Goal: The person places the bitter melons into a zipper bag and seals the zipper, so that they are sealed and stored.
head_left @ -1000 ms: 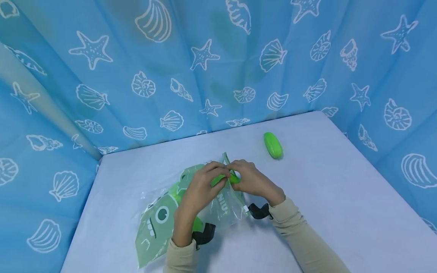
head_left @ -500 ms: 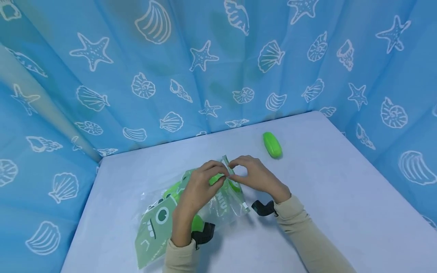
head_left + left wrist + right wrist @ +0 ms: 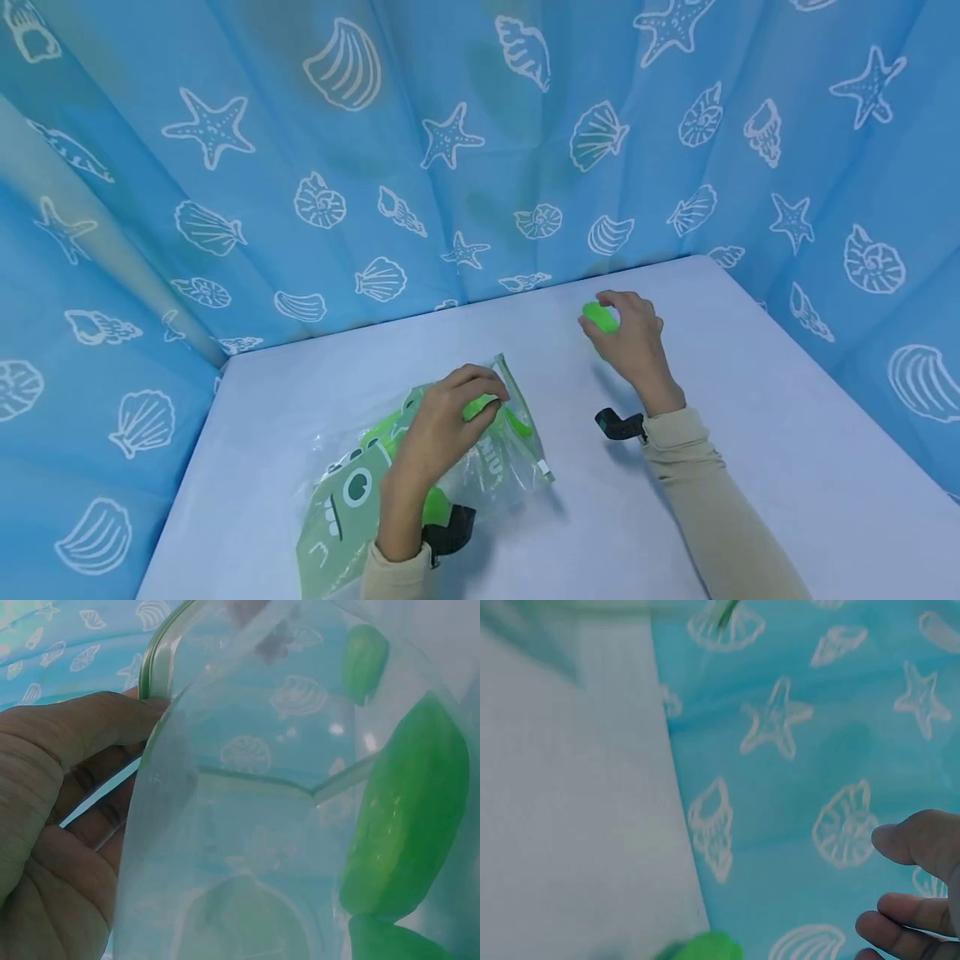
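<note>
Bag [image 3: 487, 467]: pinched at its rim by left hand [image 3: 447, 417]
Green piece [image 3: 599, 317]: on bench [image 3: 765, 433], near right hand [image 3: 633, 343], fingers spread

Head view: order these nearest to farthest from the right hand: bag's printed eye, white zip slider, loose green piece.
1. Loose green piece, left side of the right hand.
2. White zip slider, lower left.
3. Printed eye, farther left on the bag.

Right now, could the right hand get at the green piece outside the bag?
Probably yes: the right hand, open, is close by the green piece; no obstacle shows between them, and the bag lies apart.
</note>
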Demonstrator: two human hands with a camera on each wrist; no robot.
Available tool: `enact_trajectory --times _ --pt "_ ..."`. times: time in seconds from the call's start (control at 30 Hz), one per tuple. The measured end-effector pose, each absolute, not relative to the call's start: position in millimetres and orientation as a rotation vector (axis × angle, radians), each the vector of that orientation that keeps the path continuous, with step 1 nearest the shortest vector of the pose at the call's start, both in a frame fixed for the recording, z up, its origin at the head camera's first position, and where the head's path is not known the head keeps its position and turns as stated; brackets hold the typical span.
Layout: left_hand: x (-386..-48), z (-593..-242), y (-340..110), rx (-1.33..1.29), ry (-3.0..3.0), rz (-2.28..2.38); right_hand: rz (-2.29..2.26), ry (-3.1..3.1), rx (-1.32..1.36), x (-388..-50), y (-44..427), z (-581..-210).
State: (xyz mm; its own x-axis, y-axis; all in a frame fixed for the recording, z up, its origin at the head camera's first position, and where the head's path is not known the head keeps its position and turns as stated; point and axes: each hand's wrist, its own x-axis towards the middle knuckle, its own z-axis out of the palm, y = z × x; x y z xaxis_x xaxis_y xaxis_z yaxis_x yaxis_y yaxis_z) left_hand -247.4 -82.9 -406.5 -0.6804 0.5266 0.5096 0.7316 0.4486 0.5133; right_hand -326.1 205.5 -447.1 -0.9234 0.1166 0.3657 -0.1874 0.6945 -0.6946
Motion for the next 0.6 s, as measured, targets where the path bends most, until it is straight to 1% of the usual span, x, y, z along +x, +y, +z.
enact_trajectory --times 0.27,0.6 --pt "-251 -403 -79 -1.098 -2.39 -1.07 1.002 -2.597 -0.058 -336 227 -455" --pt "-244 -406 -83 -1.033 -2.476 -1.052 0.986 -2.73 -0.133 -337 226 -483"
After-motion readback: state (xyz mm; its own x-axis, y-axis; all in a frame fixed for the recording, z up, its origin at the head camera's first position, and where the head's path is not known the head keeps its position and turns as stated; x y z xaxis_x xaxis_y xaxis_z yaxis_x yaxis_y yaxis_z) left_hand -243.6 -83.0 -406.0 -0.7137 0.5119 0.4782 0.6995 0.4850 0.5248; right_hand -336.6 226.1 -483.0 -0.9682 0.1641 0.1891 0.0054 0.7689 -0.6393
